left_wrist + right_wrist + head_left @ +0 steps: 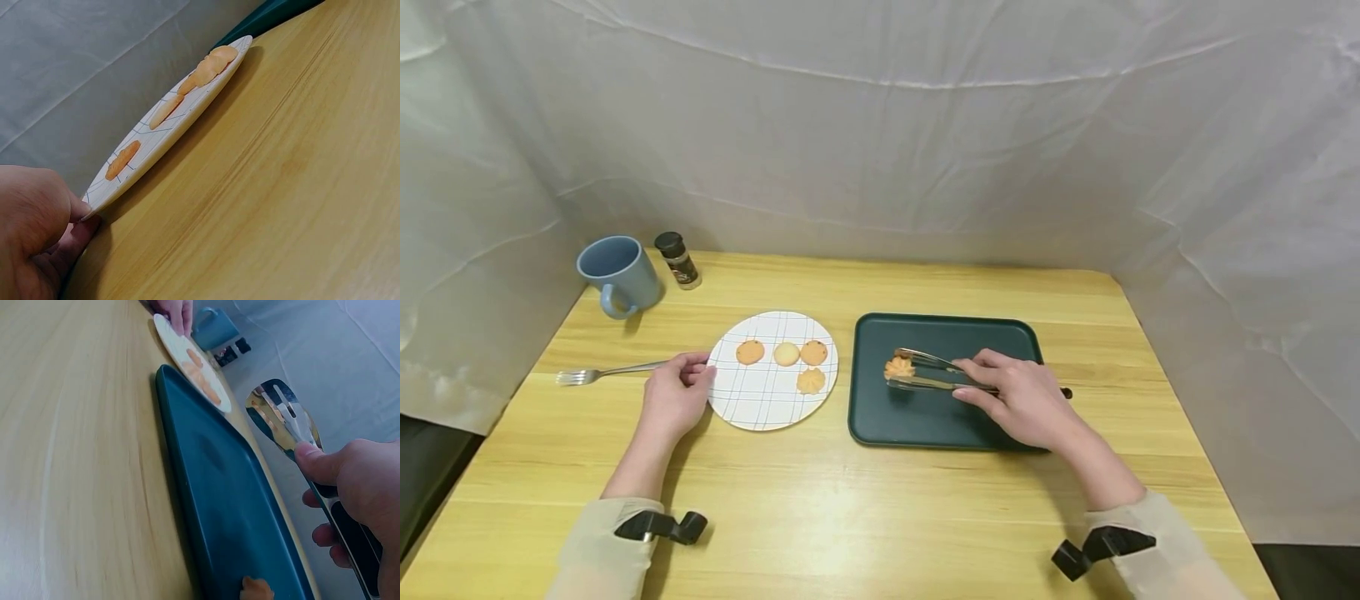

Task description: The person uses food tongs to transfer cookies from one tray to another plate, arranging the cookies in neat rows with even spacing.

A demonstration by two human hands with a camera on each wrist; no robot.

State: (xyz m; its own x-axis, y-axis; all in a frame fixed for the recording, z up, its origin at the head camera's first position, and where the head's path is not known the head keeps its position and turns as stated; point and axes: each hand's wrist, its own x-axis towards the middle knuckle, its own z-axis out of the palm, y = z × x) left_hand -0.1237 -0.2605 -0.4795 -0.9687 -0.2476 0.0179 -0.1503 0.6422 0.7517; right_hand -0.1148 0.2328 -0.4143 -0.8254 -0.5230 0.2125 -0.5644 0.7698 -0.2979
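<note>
My right hand [1018, 396] grips metal tongs [925, 360] with black handle parts. In the head view a ridged cookie [898, 367] sits between the tong tips, over the dark green tray [940, 429]; in the right wrist view the tong blade hides it. Another cookie piece [256, 589] lies on the tray in that view. My left hand [677, 396] pinches the left rim of a white plate [752, 404] with blue lines, thumb on top and fingers below. Several cookies [165, 112] rest on the plate, some close together at its right side.
A fork [606, 372] lies left of the plate, its handle end reaching behind my left hand. At the back left stand a blue mug [628, 279] and a black-capped spice jar [678, 262]. Pale cloth [880, 167] hangs around the wooden table [820, 525].
</note>
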